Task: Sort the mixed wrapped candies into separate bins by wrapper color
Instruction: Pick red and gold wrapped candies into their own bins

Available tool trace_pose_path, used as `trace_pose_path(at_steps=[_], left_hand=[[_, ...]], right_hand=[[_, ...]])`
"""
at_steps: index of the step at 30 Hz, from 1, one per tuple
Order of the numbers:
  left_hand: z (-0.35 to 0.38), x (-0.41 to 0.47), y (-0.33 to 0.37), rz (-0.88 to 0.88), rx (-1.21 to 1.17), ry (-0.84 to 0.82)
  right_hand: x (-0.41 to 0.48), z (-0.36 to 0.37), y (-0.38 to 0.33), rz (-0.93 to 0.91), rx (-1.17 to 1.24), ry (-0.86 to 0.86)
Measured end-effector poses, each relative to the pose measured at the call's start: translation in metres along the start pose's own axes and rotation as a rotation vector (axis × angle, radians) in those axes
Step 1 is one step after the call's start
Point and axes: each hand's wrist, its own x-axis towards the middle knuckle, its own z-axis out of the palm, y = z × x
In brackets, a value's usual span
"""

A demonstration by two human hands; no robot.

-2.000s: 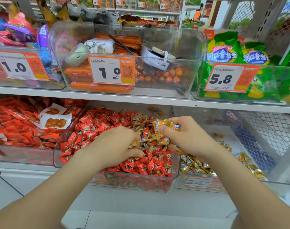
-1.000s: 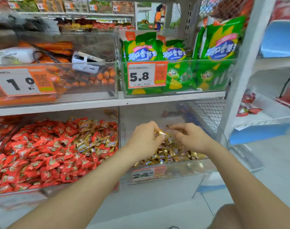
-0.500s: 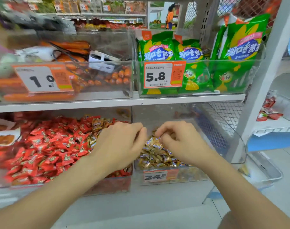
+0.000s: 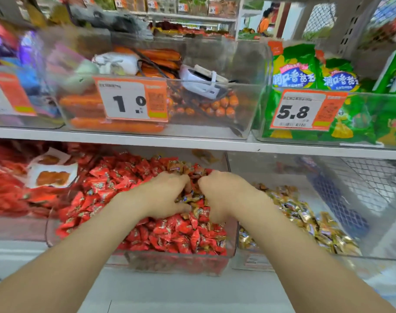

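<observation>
A clear bin on the lower shelf holds a heap of red-wrapped candies with some gold-wrapped candies mixed in near its right side. Both hands are down in that heap, side by side. My left hand has its fingers curled into the mixed candies. My right hand is curled the same way just to its right. What the fingertips hold is hidden under the hands. The neighbouring clear bin to the right holds gold-wrapped candies.
A shelf edge runs just above the bins. Above it stand clear bins of orange sausages and green snack bags with price tags. Red packets fill the bin at far left. A wire mesh panel closes the right side.
Both hands have moved left from the gold candy bin back into the red candy bin. The view has swung left with them.
</observation>
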Motion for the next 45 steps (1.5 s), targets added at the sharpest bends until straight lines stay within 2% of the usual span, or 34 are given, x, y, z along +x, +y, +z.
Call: trace_pose_path(at_steps=[3,6,10,14,17,21,24,26,29,34,39,42,45], left_hand=[[-0.001,-0.001,-0.002,-0.004,-0.054,-0.081],[-0.004,-0.003,-0.004,-0.004,-0.107,-0.049],[-0.007,-0.009,-0.014,-0.096,-0.185,0.055],[-0.01,-0.015,-0.018,-0.16,-0.288,0.209],[-0.014,-0.017,-0.021,-0.205,-0.379,0.278],[-0.016,-0.023,-0.019,-0.169,-0.356,0.177],[-0.018,-0.025,-0.012,-0.111,-0.257,0.092],[-0.018,-0.024,-0.01,-0.082,-0.281,0.001],[-0.016,-0.022,-0.008,-0.008,-0.268,-0.135],[-0.012,-0.014,-0.012,0.011,-0.182,-0.2],[-0.008,-0.012,-0.007,0.029,-0.217,-0.124],[-0.011,-0.016,-0.014,0.021,-0.326,-0.003],[-0.018,-0.022,-0.024,-0.06,-0.494,0.134]], right_hand=[[0.016,0.002,-0.004,-0.028,-0.07,-0.104],[0.026,0.003,0.002,-0.085,-0.005,-0.104],[0.032,0.012,0.011,-0.092,0.063,-0.001],[0.031,0.017,0.02,-0.091,0.303,0.132],[0.025,0.016,0.025,-0.086,0.408,0.161],[0.018,0.015,0.023,-0.108,0.415,0.18],[0.013,0.018,0.015,-0.151,0.311,0.161],[0.013,0.018,0.013,-0.157,0.273,0.122],[0.014,0.015,0.02,-0.154,0.402,0.143],[0.009,0.012,0.028,-0.109,0.52,0.278],[0.006,0.015,0.017,-0.072,0.586,0.365],[0.01,0.021,0.018,-0.069,0.53,0.427],[0.016,0.025,0.016,-0.085,0.43,0.433]])
